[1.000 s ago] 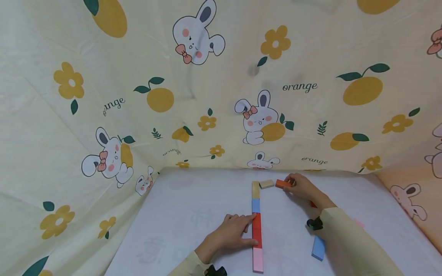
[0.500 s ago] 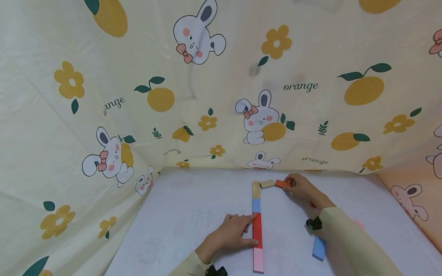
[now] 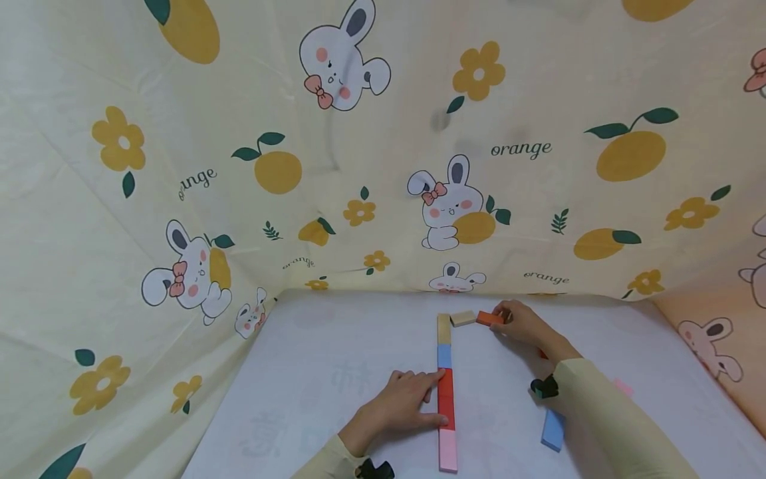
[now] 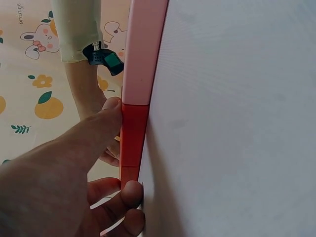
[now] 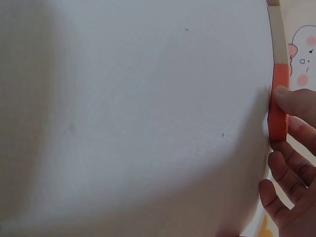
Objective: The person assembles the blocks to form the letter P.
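Observation:
A straight row of flat blocks runs away from me on the table: a pink block (image 3: pixel 447 450), red blocks (image 3: pixel 446 399), a blue block (image 3: pixel 443 356) and a wooden block (image 3: pixel 443 328). My left hand (image 3: pixel 402 402) rests beside the row, index fingertip and thumb touching the left edge of the red blocks. From the far end, a pale wooden block (image 3: pixel 463 319) angles off to the right. Beyond it lies an orange-red block (image 3: pixel 487 318), its left end meeting the pale one. My right hand (image 3: pixel 525 324) pinches the orange-red block between thumb and fingers, clearest in the right wrist view.
A loose blue block (image 3: pixel 552 430) lies on the white table (image 3: pixel 311 372), near my right forearm. Partly hidden by that arm are a red piece (image 3: pixel 543 354) and a pink piece (image 3: pixel 623 386). A printed cloth (image 3: pixel 371 146) hangs behind the table.
The orange-red block and pale wooden block have barely shifted. Both hands stay in place, and the row looks the same.

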